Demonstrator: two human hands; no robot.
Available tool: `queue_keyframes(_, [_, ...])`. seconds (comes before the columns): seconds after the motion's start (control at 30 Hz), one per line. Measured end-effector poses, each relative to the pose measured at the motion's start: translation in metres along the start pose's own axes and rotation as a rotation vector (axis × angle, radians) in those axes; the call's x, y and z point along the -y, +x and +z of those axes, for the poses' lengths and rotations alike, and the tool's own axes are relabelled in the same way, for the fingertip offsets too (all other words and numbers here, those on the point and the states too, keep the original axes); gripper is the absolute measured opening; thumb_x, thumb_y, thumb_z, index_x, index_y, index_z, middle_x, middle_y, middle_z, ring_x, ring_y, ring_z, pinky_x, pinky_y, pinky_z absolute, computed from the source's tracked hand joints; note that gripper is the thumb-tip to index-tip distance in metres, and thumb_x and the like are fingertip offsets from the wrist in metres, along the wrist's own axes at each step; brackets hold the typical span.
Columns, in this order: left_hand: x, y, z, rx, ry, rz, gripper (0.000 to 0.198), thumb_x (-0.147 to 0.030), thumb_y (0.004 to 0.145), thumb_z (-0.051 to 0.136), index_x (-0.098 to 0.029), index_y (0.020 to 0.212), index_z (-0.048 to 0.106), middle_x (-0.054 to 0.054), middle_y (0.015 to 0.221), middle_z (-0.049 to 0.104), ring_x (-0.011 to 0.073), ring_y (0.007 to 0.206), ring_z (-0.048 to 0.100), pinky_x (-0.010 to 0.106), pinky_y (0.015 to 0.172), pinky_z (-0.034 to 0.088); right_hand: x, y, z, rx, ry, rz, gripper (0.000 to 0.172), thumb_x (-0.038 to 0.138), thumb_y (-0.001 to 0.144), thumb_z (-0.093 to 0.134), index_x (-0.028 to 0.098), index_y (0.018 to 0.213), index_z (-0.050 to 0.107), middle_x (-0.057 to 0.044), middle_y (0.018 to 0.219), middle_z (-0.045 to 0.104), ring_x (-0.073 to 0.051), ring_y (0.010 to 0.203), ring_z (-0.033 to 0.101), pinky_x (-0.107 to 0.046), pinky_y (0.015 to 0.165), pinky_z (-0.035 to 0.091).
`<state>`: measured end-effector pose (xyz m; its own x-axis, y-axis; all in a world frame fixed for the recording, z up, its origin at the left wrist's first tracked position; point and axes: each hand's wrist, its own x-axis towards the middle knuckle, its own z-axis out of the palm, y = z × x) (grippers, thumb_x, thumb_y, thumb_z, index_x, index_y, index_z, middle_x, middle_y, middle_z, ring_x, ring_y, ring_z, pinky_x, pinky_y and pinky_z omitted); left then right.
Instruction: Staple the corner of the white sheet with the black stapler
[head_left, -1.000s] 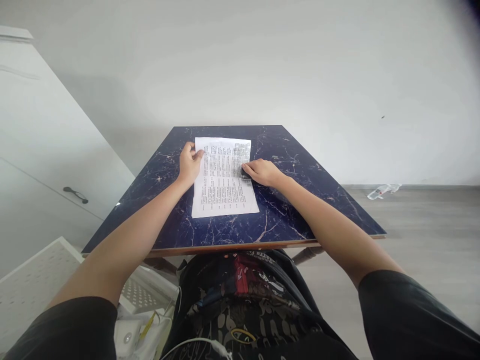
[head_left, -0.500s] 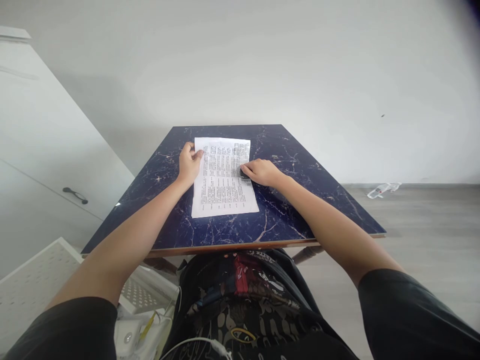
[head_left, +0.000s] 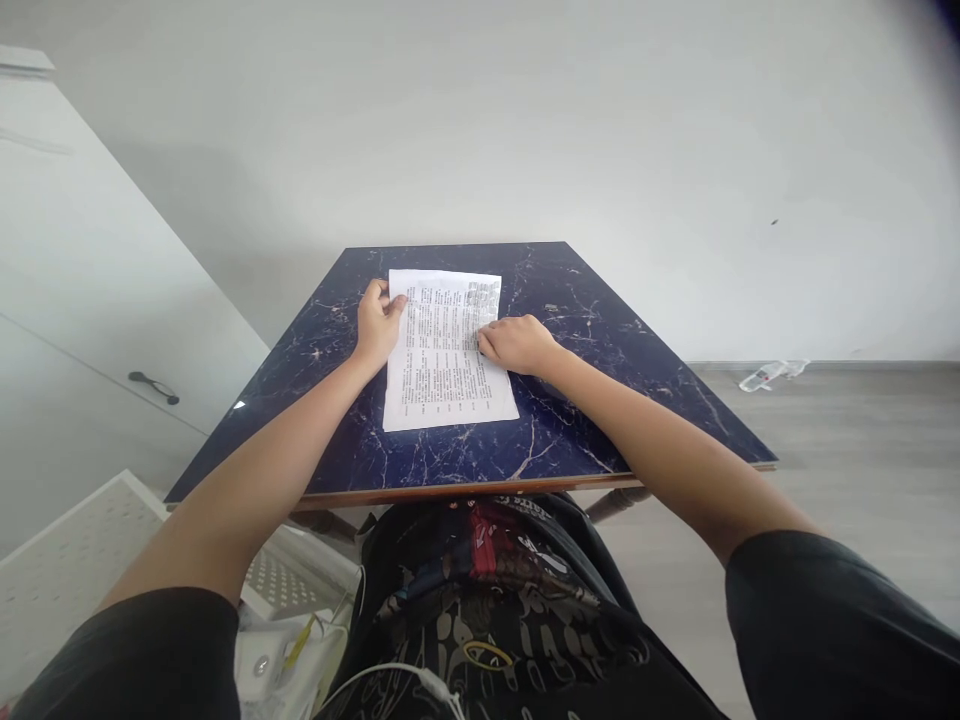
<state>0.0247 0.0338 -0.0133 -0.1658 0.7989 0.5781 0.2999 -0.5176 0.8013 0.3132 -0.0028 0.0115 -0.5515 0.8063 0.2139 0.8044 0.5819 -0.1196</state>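
Observation:
A white printed paper (head_left: pixel 442 370), covered in small lines of text, lies on the dark blue marbled table (head_left: pixel 600 340). My left hand (head_left: pixel 379 322) pinches its upper left edge, with the thumb on top and the fingers beneath. Over the paper's right edge, my right hand (head_left: pixel 519 345) is closed with curled fingers. A small black object was visible in that grip a moment ago; now the hand covers nearly all of it, and its kind cannot be made out.
A white cabinet with a black handle (head_left: pixel 154 387) stands at the left. Below it are a perforated white panel (head_left: pixel 75 560) and a white cable (head_left: pixel 375 672). A clear plastic item (head_left: pixel 772 375) lies on the floor by the wall.
My right hand has turned slightly, so its fingers now hide the black object that showed before. My left hand keeps its pinch. The view has shifted a little.

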Motion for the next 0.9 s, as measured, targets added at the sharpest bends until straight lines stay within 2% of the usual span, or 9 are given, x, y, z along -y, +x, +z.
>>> queue_keyframes(0.13, [0.001,0.001,-0.001,0.002,0.015,0.018,0.017,-0.030,0.093,0.071,-0.025,0.101,0.056,0.007,0.094,0.078,0.0268,0.095,0.078,0.041,0.083,0.063,-0.011,-0.004,-0.009,-0.022,0.096,0.037,0.058,0.050,0.111,0.022,0.021,0.080,0.062,-0.012,0.084,0.067,-0.024,0.072,0.058,-0.038,0.068,0.034])
queue_keyframes(0.37, [0.000,0.001,-0.001,0.005,0.039,0.022,0.017,-0.029,0.092,0.070,-0.025,0.100,0.056,0.006,0.090,0.077,0.0245,0.087,0.077,0.038,0.080,0.060,-0.032,-0.007,-0.021,0.008,0.145,0.098,0.063,0.059,0.111,0.021,0.021,0.081,0.062,-0.011,0.081,0.065,-0.024,0.073,0.059,-0.037,0.069,0.037])
queue_keyframes(0.47, [0.008,0.002,-0.004,0.015,0.103,0.013,0.015,-0.027,0.091,0.068,-0.025,0.099,0.056,0.005,0.087,0.076,0.0235,0.081,0.075,0.038,0.078,0.059,-0.044,-0.012,-0.028,0.110,0.265,0.029,0.054,0.067,0.105,0.040,0.021,0.093,0.066,-0.009,0.083,0.068,-0.023,0.073,0.060,-0.037,0.069,0.039])
queue_keyframes(0.53, [0.016,0.003,-0.006,0.046,0.186,0.002,0.018,-0.024,0.087,0.071,-0.025,0.095,0.055,0.004,0.085,0.075,0.0245,0.080,0.075,0.040,0.081,0.058,-0.051,-0.014,-0.031,0.167,0.262,-0.013,0.044,0.064,0.097,0.058,0.021,0.100,0.068,-0.009,0.085,0.070,-0.022,0.069,0.060,-0.036,0.067,0.040])
queue_keyframes(0.63, [0.030,0.003,-0.009,0.104,0.321,-0.044,0.037,-0.016,0.070,0.082,-0.026,0.090,0.052,0.005,0.084,0.073,0.0306,0.088,0.074,0.046,0.088,0.057,-0.055,-0.014,-0.033,0.065,0.130,0.108,0.036,0.053,0.090,0.069,0.019,0.101,0.070,-0.011,0.086,0.070,-0.023,0.070,0.060,-0.037,0.065,0.041])
queue_keyframes(0.7, [0.038,0.003,-0.008,0.114,0.383,-0.074,0.052,-0.014,0.060,0.087,-0.027,0.095,0.050,0.008,0.090,0.072,0.0362,0.099,0.073,0.052,0.094,0.055,-0.052,-0.012,-0.034,-0.072,0.094,0.256,0.032,0.049,0.090,0.068,0.018,0.096,0.069,-0.013,0.085,0.068,-0.026,0.072,0.062,-0.038,0.064,0.042])
queue_keyframes(0.77, [0.043,0.003,-0.007,0.118,0.436,-0.072,0.063,-0.016,0.057,0.090,-0.026,0.102,0.048,0.014,0.106,0.072,0.0406,0.113,0.069,0.057,0.102,0.051,-0.043,-0.009,-0.036,-0.145,0.164,0.354,0.028,0.045,0.091,0.066,0.017,0.094,0.068,-0.014,0.083,0.068,-0.026,0.071,0.063,-0.039,0.062,0.044])
queue_keyframes(0.83, [0.045,0.003,-0.006,0.144,0.494,-0.067,0.065,-0.021,0.058,0.091,-0.025,0.107,0.047,0.019,0.120,0.069,0.0432,0.125,0.063,0.060,0.109,0.046,-0.027,-0.007,-0.034,-0.096,0.316,0.383,0.023,0.040,0.092,0.066,0.017,0.094,0.066,-0.014,0.083,0.069,-0.023,0.067,0.063,-0.038,0.058,0.047])
queue_keyframes(0.9, [0.044,0.003,-0.005,0.184,0.544,-0.090,0.063,-0.025,0.059,0.091,-0.024,0.106,0.049,0.020,0.125,0.067,0.0443,0.130,0.059,0.061,0.112,0.042,-0.004,-0.004,-0.028,0.013,0.443,0.368,0.019,0.036,0.092,0.068,0.017,0.095,0.065,-0.014,0.085,0.070,-0.021,0.065,0.064,-0.038,0.056,0.049])
